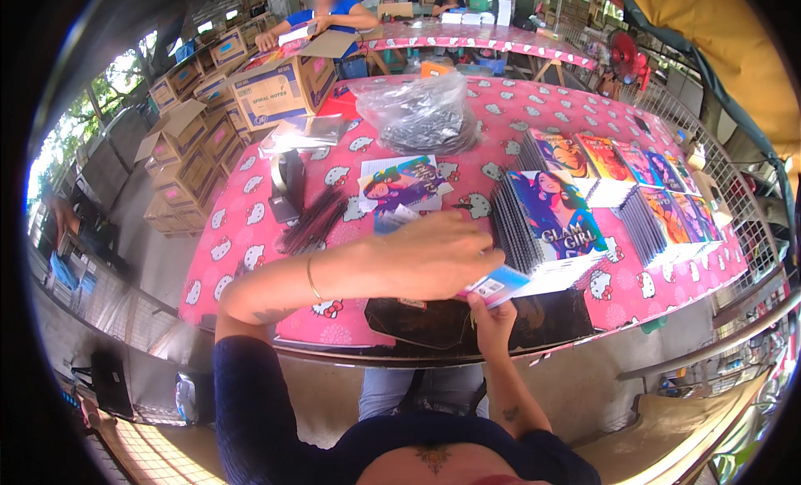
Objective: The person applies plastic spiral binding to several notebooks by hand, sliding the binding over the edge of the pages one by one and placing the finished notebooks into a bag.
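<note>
Below the front stack, my right hand pinches a thin notebook with a blue and pink back cover, tilted over the table's near edge. My left hand reaches across from the left, palm down, its fingers curled at the notebook's upper edge. What those fingertips hold is hidden under the hand. Just right stands a stack of notebooks with dark spiral bindings and an illustrated cover. Beyond my left wrist lie loose printed covers and sheets, partly hidden, and a bundle of dark spiral wires.
More notebook stacks fill the table's right side. A clear plastic bag of dark spirals and a cardboard box stand farther back. A black tape dispenser is at left. A black mat lies along the near edge. A co-worker works beyond.
</note>
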Motion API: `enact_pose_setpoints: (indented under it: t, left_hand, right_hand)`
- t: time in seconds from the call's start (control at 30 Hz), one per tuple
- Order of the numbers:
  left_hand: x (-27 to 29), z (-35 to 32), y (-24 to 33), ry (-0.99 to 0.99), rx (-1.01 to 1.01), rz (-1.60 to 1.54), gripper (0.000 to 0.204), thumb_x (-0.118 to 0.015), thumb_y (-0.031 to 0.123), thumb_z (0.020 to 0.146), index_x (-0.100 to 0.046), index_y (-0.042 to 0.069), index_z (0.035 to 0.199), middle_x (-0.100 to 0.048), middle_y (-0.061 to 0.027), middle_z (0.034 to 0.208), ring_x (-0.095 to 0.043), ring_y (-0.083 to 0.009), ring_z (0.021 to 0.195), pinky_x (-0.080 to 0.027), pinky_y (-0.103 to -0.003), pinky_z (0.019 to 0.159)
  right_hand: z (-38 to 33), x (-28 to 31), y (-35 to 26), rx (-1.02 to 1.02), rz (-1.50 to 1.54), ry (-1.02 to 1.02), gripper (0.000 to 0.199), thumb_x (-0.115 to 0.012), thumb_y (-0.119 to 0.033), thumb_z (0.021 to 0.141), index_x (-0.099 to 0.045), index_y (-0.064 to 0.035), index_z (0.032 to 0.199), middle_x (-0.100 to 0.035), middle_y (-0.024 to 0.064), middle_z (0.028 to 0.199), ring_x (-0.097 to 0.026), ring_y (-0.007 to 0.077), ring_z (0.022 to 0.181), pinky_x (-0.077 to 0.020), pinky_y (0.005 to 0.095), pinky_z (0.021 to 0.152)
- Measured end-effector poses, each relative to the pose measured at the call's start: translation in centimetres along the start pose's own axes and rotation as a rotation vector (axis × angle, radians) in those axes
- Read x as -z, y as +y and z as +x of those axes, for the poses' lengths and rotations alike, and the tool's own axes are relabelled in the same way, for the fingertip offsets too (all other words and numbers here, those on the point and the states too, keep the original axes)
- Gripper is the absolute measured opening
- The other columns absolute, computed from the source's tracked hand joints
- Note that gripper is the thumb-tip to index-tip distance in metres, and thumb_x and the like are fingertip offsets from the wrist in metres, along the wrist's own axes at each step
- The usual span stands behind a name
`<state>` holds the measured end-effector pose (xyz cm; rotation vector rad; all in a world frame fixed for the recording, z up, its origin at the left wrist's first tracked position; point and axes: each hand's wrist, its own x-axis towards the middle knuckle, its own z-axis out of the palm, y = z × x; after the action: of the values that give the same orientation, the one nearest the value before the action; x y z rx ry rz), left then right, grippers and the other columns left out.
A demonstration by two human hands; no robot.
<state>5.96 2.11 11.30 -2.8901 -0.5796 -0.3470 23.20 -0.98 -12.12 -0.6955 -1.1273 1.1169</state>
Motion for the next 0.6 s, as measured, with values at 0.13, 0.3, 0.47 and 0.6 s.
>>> enact_pose_setpoints:
  t: [0.13,0.3,0.47,0.6]
  left_hand:
    - [-0.5,0.4,0.7,-0.277,0.109,-0.007,0.04,-0.077,0.016,0.075,-0.062,0.002,0.109,-0.062,-0.0105,0.094,-0.066,-0.029,0.092,-0.05,-0.043,0.077]
    - [-6.7,-7.7,2.6,0.016,0.355,0.092,0.053,-0.074,0.03,0.083,-0.06,0.002,0.126,-0.063,-0.0205,0.121,-0.057,-0.0338,0.124,-0.039,-0.053,0.106]
    - [-11.5,-11.9,5.6,0.477,0.871,0.183,0.07,-0.061,0.042,0.1,-0.041,-0.003,0.15,-0.04,-0.0256,0.155,-0.038,-0.0342,0.147,-0.023,-0.056,0.12]
    - [-16.7,-12.9,7.2,1.011,1.317,-0.767,0.058,-0.044,0.029,0.11,-0.033,-0.006,0.154,-0.039,-0.0184,0.157,-0.036,-0.0263,0.146,-0.027,-0.036,0.119]
  right_hand:
    - [-0.6,-0.1,1.3,-0.06,0.017,-0.049,0.033,-0.069,-0.007,0.097,-0.059,0.0022,0.127,-0.064,0.0074,0.123,-0.059,0.0141,0.113,-0.0456,0.0309,0.098]
    - [0.1,-0.1,-1.2,0.095,-0.197,-0.109,0.052,-0.069,-0.011,0.096,-0.048,0.0038,0.141,-0.059,0.0136,0.128,-0.057,0.0208,0.118,-0.0446,0.0354,0.102]
    - [-0.6,-2.3,-0.2,-0.017,-0.191,-0.131,0.062,-0.071,-0.007,0.092,-0.041,0.0019,0.146,-0.059,0.018,0.131,-0.058,0.0253,0.121,-0.0439,0.0376,0.106]
    - [0.3,-3.9,0.0,0.093,-0.375,-0.13,0.053,-0.073,-0.008,0.092,-0.049,0.0017,0.138,-0.062,0.0168,0.126,-0.062,0.0251,0.116,-0.0468,0.0375,0.101]
